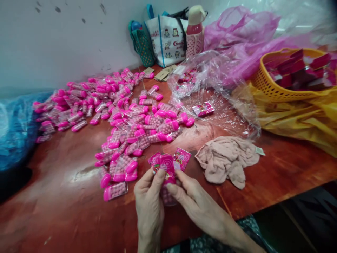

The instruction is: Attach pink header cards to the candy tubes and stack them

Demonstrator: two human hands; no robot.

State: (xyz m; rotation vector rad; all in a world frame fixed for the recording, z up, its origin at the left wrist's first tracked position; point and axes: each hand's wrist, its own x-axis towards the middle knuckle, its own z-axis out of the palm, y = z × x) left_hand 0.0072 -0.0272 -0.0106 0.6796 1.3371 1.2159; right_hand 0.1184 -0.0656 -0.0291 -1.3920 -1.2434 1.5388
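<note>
My left hand (150,196) and my right hand (193,196) meet near the table's front edge. Between them is a pink printed label (166,165), pinched by the fingers of both. Just below the label shows a clear container of pink candy balls (167,196), partly hidden by my fingers; which hand bears it I cannot tell. More pink printed labels (182,158) lie on the table right behind my fingertips. To the left spreads a large heap of clear candy containers (142,130) with bright pink caps, filled with small pink balls.
A crumpled pink cloth (228,160) lies right of my hands. Behind it are clear plastic wrap (231,116) and a stack of labels (203,109). A yellow basket (273,92) stands far right. A white bag (168,42) and bottles line the wall; blue plastic (18,130) is left.
</note>
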